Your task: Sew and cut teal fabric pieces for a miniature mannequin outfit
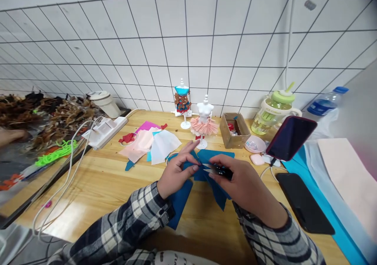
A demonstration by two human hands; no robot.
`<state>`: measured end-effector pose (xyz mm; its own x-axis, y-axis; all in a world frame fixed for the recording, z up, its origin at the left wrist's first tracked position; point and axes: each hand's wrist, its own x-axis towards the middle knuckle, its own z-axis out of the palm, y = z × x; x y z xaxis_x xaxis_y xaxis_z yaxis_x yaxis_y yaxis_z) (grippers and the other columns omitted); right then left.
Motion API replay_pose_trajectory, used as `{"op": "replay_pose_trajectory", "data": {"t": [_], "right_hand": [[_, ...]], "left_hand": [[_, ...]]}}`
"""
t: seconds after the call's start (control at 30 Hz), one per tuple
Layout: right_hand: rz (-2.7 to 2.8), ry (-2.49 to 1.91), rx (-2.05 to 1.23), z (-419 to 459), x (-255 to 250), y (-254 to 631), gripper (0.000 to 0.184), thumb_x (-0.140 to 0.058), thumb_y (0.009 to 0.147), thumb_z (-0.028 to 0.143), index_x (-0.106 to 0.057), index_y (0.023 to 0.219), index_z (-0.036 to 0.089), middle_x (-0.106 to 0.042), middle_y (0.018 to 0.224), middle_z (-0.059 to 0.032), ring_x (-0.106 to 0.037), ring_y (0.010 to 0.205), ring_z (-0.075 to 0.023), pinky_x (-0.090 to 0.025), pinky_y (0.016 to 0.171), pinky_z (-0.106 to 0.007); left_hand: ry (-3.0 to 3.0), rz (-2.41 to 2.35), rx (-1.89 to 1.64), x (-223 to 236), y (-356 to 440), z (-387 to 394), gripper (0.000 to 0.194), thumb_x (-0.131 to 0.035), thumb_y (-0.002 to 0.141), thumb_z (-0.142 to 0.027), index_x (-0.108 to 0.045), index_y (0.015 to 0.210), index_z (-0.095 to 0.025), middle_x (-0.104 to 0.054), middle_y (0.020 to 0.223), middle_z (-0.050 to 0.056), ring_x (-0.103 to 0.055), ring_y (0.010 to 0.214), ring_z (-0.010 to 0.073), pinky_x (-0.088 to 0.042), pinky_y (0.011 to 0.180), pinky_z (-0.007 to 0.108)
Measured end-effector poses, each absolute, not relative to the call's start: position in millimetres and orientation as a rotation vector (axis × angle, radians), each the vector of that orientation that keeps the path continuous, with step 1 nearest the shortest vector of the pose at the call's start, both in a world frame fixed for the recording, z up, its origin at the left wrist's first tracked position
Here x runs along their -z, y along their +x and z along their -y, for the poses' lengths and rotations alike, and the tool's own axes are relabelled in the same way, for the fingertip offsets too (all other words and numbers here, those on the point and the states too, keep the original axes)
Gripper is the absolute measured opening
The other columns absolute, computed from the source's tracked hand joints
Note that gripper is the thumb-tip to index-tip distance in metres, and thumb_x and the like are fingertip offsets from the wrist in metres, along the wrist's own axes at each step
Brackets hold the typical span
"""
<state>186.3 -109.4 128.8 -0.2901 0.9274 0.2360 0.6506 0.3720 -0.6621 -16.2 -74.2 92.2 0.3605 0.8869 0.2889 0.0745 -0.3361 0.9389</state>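
Observation:
My right hand (pixel 237 176) grips a pair of black thread snips (pixel 219 170), their pointed blades apart and aimed left. Opposite the tips, my left hand (pixel 180 169) pinches a bit of blue material between thumb and forefinger, its other fingers stretched out. Pieces of blue fabric (pixel 219 154) lie under and between the hands, one hanging toward me below the snips. Another blue piece (pixel 180 204) rests beneath my left wrist. Just behind the hands stands a small white mannequin (pixel 205 110) in a pink ruffled skirt (pixel 204 126).
A second dressed mannequin (pixel 182 98) stands by the wall. Pale fabric pieces (pixel 165 145) lie left, near a power strip (pixel 106 131). To the right are a cardboard box (pixel 234 139), a drink bottle (pixel 271 110), an upright phone (pixel 291 137) and a flat black phone (pixel 304 202).

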Motion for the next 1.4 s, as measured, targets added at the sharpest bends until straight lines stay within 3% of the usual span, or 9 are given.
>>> {"op": "replay_pose_trajectory", "data": {"t": [0.13,0.27,0.4,0.47,0.77,0.93,1.07,1.2,1.4], "right_hand": [[2.057,-1.347,-0.542,110,-132,190,0.013,-0.060,0.081,0.025,-0.065,0.093,0.026,-0.070,0.087,-0.0009,-0.064,0.077,-0.0185,-0.049,0.067,-0.029],[1.988,-1.373,-0.545,113,-137,190,0.018,-0.061,0.082,0.036,-0.064,0.096,0.027,-0.070,0.089,-0.0008,-0.065,0.079,-0.0185,-0.050,0.067,-0.029],[1.916,-1.451,-0.434,113,-137,190,0.048,-0.067,0.074,0.053,-0.059,0.112,0.025,-0.069,0.102,-0.0059,-0.066,0.088,-0.0242,-0.050,0.072,-0.034],[1.910,-1.489,-0.378,112,-135,190,0.051,-0.069,0.071,0.054,-0.058,0.112,0.024,-0.069,0.101,-0.0071,-0.066,0.087,-0.0256,-0.050,0.070,-0.035],[1.893,-1.397,-0.431,109,-131,187,0.044,-0.071,0.071,0.036,-0.052,0.110,0.027,-0.067,0.097,-0.0036,-0.065,0.085,-0.0227,-0.051,0.070,-0.033],[1.807,-1.389,-0.466,108,-131,190,0.030,-0.062,0.076,0.020,-0.052,0.104,0.028,-0.067,0.094,-0.0008,-0.065,0.085,-0.0207,-0.051,0.073,-0.032],[1.854,-1.340,-0.549,108,-134,196,0.030,-0.058,0.077,0.017,-0.052,0.104,0.027,-0.068,0.093,-0.0005,-0.066,0.088,-0.0203,-0.052,0.074,-0.031],[1.770,-1.313,-0.567,107,-137,202,0.030,-0.058,0.077,0.017,-0.052,0.105,0.026,-0.067,0.093,-0.0013,-0.066,0.088,-0.0195,-0.052,0.073,-0.030],[1.551,-1.189,-0.846,107,-137,204,0.028,-0.059,0.083,0.030,-0.049,0.109,0.025,-0.065,0.082,0.0001,-0.064,0.078,-0.0161,-0.051,0.064,-0.026]], "left_hand": [[1.694,-0.727,-1.052,-97,-9,68,0.006,-0.063,0.083,-0.024,-0.065,0.081,-0.020,-0.071,0.107,0.010,-0.052,0.121,0.0243,-0.034,0.105,0.044],[1.546,-0.983,-1.168,-94,-2,68,0.010,-0.067,0.079,-0.029,-0.067,0.083,-0.019,-0.070,0.085,0.005,-0.063,0.087,0.0202,-0.047,0.084,0.034],[1.374,-1.135,-1.258,-92,1,71,0.015,-0.070,0.075,-0.029,-0.067,0.086,-0.019,-0.067,0.083,0.003,-0.060,0.076,0.0157,-0.047,0.068,0.026],[1.312,-1.120,-1.316,-91,2,72,0.019,-0.072,0.074,-0.027,-0.066,0.089,-0.019,-0.065,0.084,0.002,-0.059,0.076,0.0147,-0.047,0.067,0.024],[1.263,-1.102,-1.396,-89,-2,74,0.030,-0.074,0.072,-0.028,-0.065,0.099,-0.021,-0.063,0.091,0.003,-0.060,0.086,0.0175,-0.050,0.070,0.025],[1.531,-1.080,-1.129,-100,-9,71,0.029,-0.070,0.076,-0.029,-0.070,0.104,-0.024,-0.063,0.088,0.003,-0.059,0.082,0.0172,-0.049,0.073,0.027],[1.701,-0.955,-1.008,-104,-15,66,0.011,-0.070,0.076,-0.029,-0.074,0.080,-0.020,-0.065,0.088,0.005,-0.060,0.084,0.0196,-0.050,0.078,0.031],[1.611,-1.046,-1.056,-102,-19,65,0.018,-0.067,0.079,-0.032,-0.073,0.091,-0.019,-0.071,0.094,0.007,-0.064,0.089,0.0229,-0.051,0.080,0.034],[1.544,-1.129,-1.085,-102,-16,69,0.019,-0.068,0.078,-0.036,-0.072,0.082,-0.019,-0.074,0.084,0.004,-0.066,0.078,0.0215,-0.052,0.072,0.032]]}}
